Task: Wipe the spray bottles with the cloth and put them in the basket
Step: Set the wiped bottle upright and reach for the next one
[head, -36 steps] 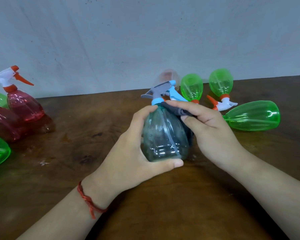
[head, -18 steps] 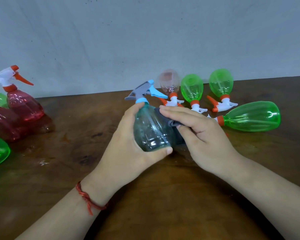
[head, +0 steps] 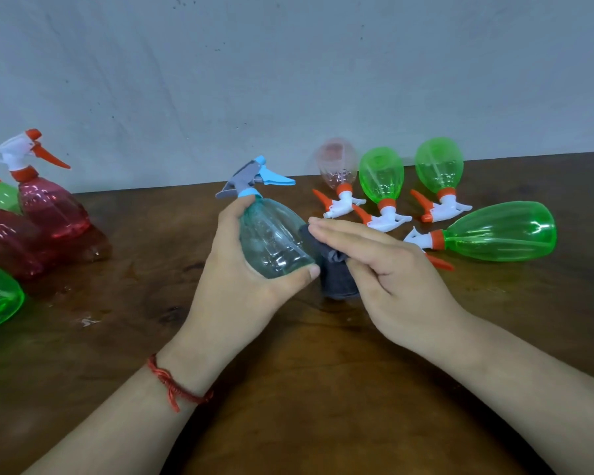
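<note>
Wiping looks like the step in hand, and the head view is the only one to go on. Your left hand (head: 240, 289) grips the teal bottle (head: 275, 238) round its belly, thumb across the near side. It holds the bottle above the bench (head: 306, 389), tilted so the blue trigger points far and left. Your right hand (head: 391, 265) sits just right of it. Its fingers (head: 343, 231) are nearly straight and press the dark cloth (head: 336, 279) against the bottle's right flank. The thumb pinches the bunched cloth from below, and the loose end hangs toward the bench.

To wipe well, spread the cloth flatter under those fingers so more of it meets the plastic. Roll the bottle with your left hand rather than chasing it with the right. Shift your grip so the patch under your left palm gets wiped too, then do the base, neck and trigger.

Squeeze lightly, since the thin wall will likely flex. Green bottles (head: 501, 231) lie just beyond your right hand, so sweep short. Red bottles (head: 52, 210) stand at the far left. No basket is in view.
</note>
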A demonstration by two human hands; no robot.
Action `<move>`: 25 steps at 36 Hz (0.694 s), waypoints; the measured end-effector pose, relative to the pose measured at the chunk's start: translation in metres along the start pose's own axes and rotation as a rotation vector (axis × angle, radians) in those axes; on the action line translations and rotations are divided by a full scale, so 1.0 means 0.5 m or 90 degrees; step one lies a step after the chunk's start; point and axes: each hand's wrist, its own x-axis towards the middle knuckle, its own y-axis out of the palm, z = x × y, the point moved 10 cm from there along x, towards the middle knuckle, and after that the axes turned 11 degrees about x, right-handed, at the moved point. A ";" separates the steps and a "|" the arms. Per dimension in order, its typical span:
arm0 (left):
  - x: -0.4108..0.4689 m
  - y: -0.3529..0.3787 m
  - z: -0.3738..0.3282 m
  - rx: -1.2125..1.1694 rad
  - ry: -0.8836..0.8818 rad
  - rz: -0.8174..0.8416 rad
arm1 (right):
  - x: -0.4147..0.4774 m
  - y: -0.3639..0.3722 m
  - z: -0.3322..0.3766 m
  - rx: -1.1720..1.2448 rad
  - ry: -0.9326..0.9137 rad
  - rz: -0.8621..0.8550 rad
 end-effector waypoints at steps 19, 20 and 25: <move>-0.044 0.085 -0.046 -0.039 0.139 0.226 | 0.006 -0.041 -0.031 0.136 0.133 -0.115; -0.043 0.084 -0.049 -0.029 0.140 0.224 | 0.005 -0.042 -0.032 0.134 0.131 -0.117; -0.038 0.068 -0.062 0.032 0.172 0.176 | 0.004 -0.040 -0.020 0.097 0.085 -0.106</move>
